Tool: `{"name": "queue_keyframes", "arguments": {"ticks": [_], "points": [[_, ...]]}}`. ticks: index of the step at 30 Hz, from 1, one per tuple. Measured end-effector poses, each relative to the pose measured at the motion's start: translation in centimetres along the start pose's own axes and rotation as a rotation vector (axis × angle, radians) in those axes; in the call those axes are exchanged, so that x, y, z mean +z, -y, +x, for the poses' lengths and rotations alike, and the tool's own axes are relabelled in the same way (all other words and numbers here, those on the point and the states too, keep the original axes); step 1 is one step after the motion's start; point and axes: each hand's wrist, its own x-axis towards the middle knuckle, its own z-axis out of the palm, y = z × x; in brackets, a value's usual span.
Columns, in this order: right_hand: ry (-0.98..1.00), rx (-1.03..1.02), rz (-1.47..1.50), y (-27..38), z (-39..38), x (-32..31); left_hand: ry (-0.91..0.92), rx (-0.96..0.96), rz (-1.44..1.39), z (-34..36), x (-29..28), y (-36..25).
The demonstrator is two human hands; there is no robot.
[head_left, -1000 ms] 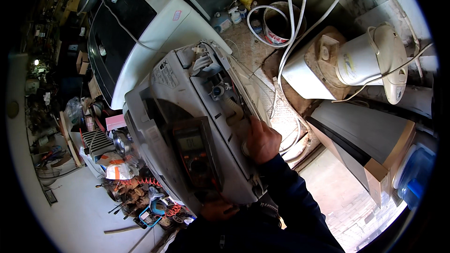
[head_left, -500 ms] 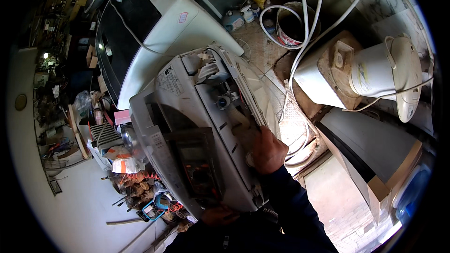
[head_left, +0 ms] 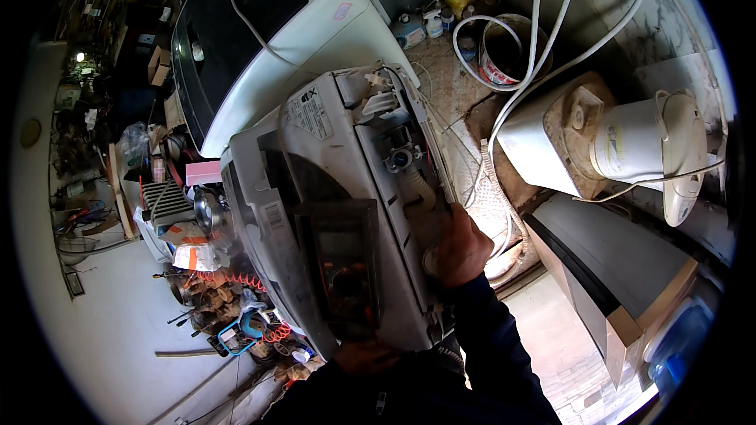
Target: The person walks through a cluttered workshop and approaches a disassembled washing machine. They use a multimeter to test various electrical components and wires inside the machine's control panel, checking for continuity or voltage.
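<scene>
The washing machine top panel (head_left: pixel 331 189), grey-white and turned up on its side, fills the middle of the view, with its inner face of fittings toward the right hand (head_left: pixel 463 248). That hand lies against the panel's right edge, beside the ribbed grey hose (head_left: pixel 420 189) that runs down from a round inlet fitting (head_left: pixel 399 159). Its fingers curl inward around something at the hose's lower end, but whether they pinch the hose or a clip I cannot tell, since the knuckles hide the tips. The left hand (head_left: pixel 364 356) shows only partly, under the panel's near edge, just below a dark multimeter (head_left: pixel 340 264) resting on the panel. It seems to prop the panel from beneath; its fingers are hidden, so their state cannot be told.

To do this well, the propping hand should probably bear the panel's weight steadily, so the working fingers can pull straight along the hose rather than sideways. The meter sits loose just left of the working fingers and could slide if the panel tips. White cables (head_left: pixel 543 55) hang beyond the fingers, well apart.
</scene>
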Motion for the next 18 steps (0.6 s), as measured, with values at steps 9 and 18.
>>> {"name": "queue_keyframes", "arguments": {"ticks": [9,18], "points": [[0.073,0.014,0.097,-0.1,0.1,-1.4,0.252,-0.256,-0.209,0.1,-1.0,-0.2],[-0.157,0.093,0.123,0.7,-7.5,-7.8,-0.019,-0.234,-0.239,0.7,-0.9,-1.0]]}}
